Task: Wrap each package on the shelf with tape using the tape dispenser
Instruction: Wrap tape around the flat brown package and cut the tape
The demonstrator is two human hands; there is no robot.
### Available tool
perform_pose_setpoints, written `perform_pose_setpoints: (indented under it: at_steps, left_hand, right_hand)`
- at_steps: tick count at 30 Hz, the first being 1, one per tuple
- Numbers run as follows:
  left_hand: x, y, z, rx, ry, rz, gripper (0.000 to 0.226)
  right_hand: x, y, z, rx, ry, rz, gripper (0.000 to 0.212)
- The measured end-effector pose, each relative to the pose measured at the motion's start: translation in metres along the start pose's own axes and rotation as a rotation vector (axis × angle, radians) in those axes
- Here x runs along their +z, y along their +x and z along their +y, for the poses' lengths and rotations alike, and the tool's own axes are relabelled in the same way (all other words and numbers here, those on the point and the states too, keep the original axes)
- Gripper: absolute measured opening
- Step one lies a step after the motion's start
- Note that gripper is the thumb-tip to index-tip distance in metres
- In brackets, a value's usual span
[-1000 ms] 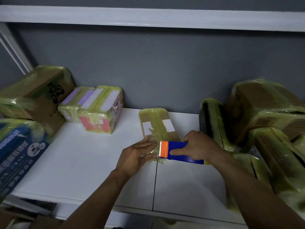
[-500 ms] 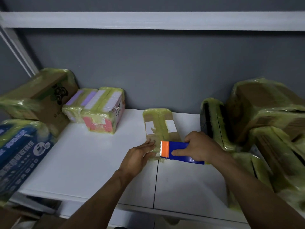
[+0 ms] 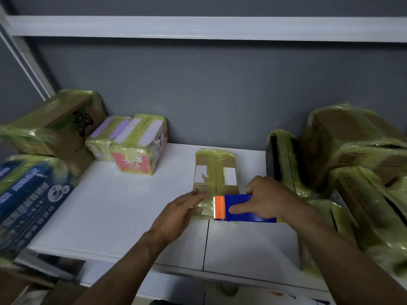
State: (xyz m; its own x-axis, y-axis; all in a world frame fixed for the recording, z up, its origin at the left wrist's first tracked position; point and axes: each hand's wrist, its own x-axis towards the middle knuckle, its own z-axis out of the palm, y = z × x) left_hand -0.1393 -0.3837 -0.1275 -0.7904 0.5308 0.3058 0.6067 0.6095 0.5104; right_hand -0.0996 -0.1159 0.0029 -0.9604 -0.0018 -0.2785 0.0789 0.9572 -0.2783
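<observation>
Two hands meet at the near end of a flat cardboard package (image 3: 215, 170). The right hand (image 3: 269, 198) is wrapped round the blue-and-orange tape dispenser (image 3: 237, 200), and the left hand (image 3: 180, 211) lies flat, fingers straight, pressing the taped end down. Thin, light and slick with tape, I'd guess, so it could skate on the white shelf (image 3: 123, 205); pin it flat or take its long edges.

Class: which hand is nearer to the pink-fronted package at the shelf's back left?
Left. The left hand presses the flat brown package, in front and to the right of the pink-fronted package; the right hand, gripping the tape dispenser, is farther right.
</observation>
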Motion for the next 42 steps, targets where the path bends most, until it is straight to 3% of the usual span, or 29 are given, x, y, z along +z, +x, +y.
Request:
perform_pose_setpoints:
  at_steps: [6,12,19,20,23,26,28,34,39,42]
  left_hand:
    - [0.008,-0.001,0.002,0.136,-0.002,0.079,0.041]
    - [0.014,-0.007,0.005,-0.01,0.069,0.054,0.024]
    - [0.012,-0.009,0.012,-0.038,0.01,0.037,0.065]
    - [0.013,-0.009,0.01,-0.034,0.01,0.032,0.065]
    - [0.012,-0.007,0.007,-0.092,-0.037,0.039,0.037]
    - [0.008,-0.003,0.006,-0.105,-0.063,0.022,0.049]
    - [0.006,-0.005,0.005,-0.082,0.003,0.003,0.051]
    - [0.006,-0.003,-0.002,0.097,0.148,0.093,0.026]
    - [-0.002,-0.002,-0.003,0.216,0.204,0.134,0.031]
    - [0.0,-0.004,-0.001,0.235,0.239,0.125,0.048]
  right_hand:
    - [0.007,0.0,0.0,-0.019,0.02,0.005,0.054]
    - [0.012,-0.001,0.003,-0.036,0.066,0.016,0.053]
    - [0.017,-0.002,0.007,-0.043,0.097,0.003,0.055]
    - [0.017,-0.003,0.007,-0.048,0.1,-0.001,0.054]
    - [0.018,-0.003,0.008,-0.05,0.128,0.005,0.054]
    - [0.017,-0.005,0.013,-0.047,0.146,0.011,0.053]
    - [0.014,-0.008,0.015,-0.047,0.153,0.013,0.052]
    - [0.006,-0.016,0.016,-0.031,0.167,0.021,0.051]
    - [0.003,-0.015,0.016,-0.019,0.165,-0.007,0.049]
    - [0.008,-0.009,0.017,0.008,0.173,-0.008,0.054]
